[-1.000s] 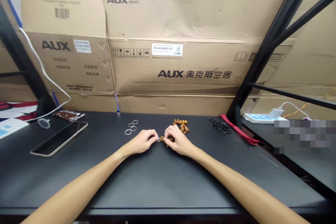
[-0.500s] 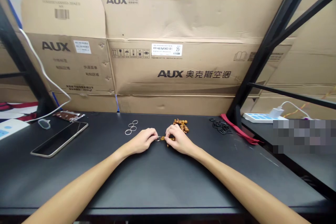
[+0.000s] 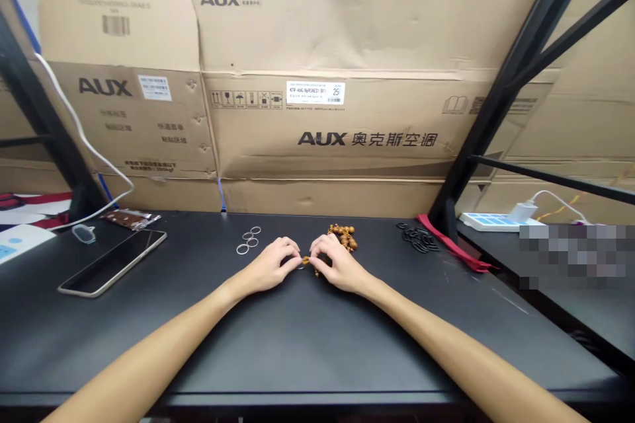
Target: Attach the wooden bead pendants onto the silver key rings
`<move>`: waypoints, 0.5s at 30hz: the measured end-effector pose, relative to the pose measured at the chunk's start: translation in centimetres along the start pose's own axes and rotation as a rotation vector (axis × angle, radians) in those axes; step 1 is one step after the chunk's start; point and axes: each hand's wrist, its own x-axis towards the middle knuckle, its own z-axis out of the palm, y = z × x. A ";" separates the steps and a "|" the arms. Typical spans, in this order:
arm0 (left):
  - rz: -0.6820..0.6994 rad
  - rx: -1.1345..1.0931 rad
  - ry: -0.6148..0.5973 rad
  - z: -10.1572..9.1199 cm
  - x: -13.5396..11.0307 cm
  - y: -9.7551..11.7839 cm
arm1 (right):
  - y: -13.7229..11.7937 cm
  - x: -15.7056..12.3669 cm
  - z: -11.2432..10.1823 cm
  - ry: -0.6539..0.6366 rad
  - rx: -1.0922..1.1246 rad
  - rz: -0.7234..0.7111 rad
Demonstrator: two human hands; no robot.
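Observation:
Both my hands meet at the middle of the black table. My left hand is pinched on a small metal ring, mostly hidden by the fingertips. My right hand is pinched on a small brown wooden bead piece that touches the ring. Just behind my right hand lies a heap of brown wooden beads. Three loose metal rings lie behind my left hand.
A pile of black rings and a red strap lie at the right by a black rack post. A phone, a wrapper and a white cable lie at the left. Large AUX cardboard boxes wall the back. A white power strip sits at right.
My hands have stayed in place; the fingers shifted slightly and drew a little closer around the ring and the bead piece.

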 end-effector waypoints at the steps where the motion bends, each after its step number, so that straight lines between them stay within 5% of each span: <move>1: 0.004 -0.004 -0.003 0.1 0.0 0.0 | 0.0 0.0 0.0 -0.001 0.000 -0.004; 9: 0.003 0.012 -0.001 0.1 -0.1 -0.2 | 1.3 -0.2 0.7 0.050 -0.093 0.081; 15: -0.010 0.042 0.005 0.3 -0.2 -0.3 | 0.3 -0.1 0.3 -0.015 -0.041 0.006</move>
